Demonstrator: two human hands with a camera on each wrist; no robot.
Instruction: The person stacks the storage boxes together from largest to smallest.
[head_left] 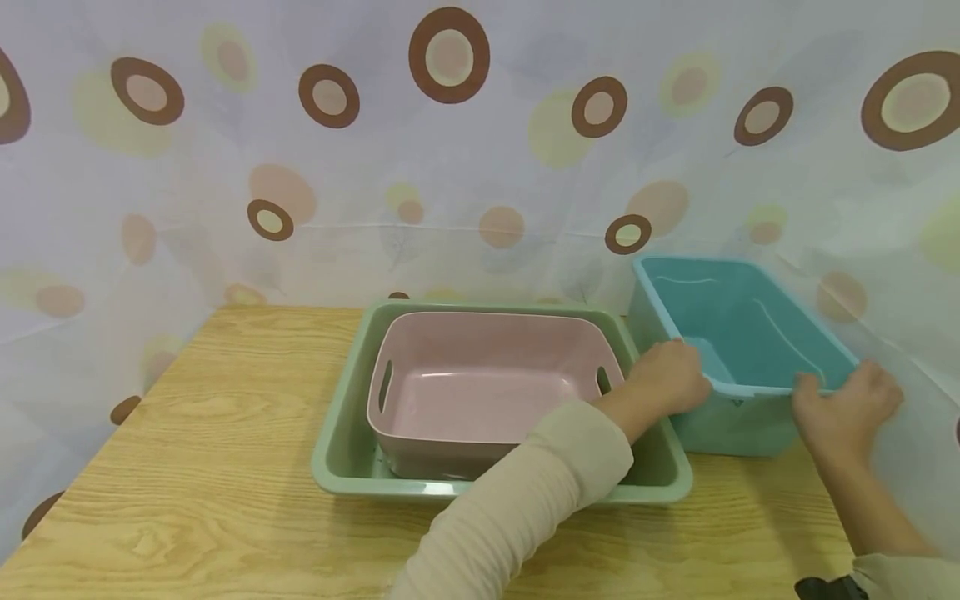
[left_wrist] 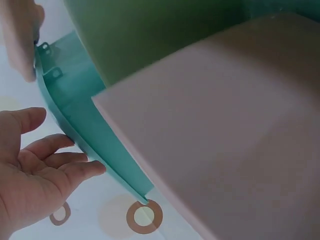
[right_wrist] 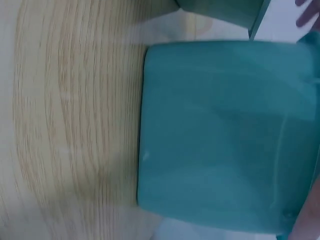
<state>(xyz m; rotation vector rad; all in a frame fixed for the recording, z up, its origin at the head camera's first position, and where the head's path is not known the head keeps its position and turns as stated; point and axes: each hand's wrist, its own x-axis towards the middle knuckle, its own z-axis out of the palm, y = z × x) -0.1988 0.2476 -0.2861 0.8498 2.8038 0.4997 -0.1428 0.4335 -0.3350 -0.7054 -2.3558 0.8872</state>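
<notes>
A turquoise plastic storage bin (head_left: 738, 417) stands upright on the table at the right. At its near left corner is my left hand (head_left: 666, 379); the left wrist view shows that hand (left_wrist: 37, 175) with loosely bent fingers against the bin's rim (left_wrist: 90, 150) and the thumb apart from it. My right hand (head_left: 847, 408) grips the near right corner of the rim, thumb at the front edge. A pink basket (head_left: 465, 400) with cut-out handles sits inside a green basin (head_left: 337, 433) left of the bin. My left forearm passes over the right side of both.
The wood-grain table (head_left: 187, 467) extends left and in front of the containers. A white curtain (head_left: 465, 150) with brown rings and pale dots hangs behind and beside the table, close to the bin's right side.
</notes>
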